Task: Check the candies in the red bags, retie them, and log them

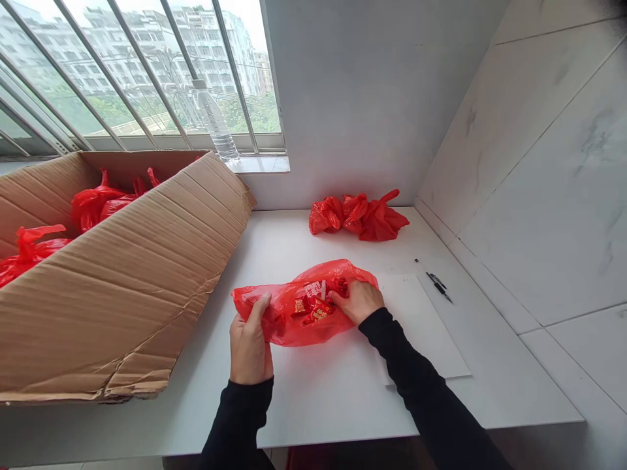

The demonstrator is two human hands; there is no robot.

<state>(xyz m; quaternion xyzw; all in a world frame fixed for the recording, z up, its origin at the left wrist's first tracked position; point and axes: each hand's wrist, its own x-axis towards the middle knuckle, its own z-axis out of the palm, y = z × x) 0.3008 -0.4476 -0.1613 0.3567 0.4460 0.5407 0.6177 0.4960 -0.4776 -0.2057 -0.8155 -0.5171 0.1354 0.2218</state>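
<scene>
A red plastic bag [313, 334] lies spread open on the white table, with several small red and gold wrapped candies [318, 311] showing in its mouth. My left hand [251, 346] is closed on the bag's left end, thumb on top. At the right side of the opening, my right hand [361, 301] reaches in. Its thumb and fingers close around a red wrapped candy [337, 285], and the fingertips are partly hidden by the bag.
On the left, a large cardboard box [147, 274] holds several knotted red bags [95, 199]. More red bags [360, 215] lie by the back wall. White paper [431, 333] and pens [439, 287] lie to the right. A water bottle [215, 124] stands on the windowsill.
</scene>
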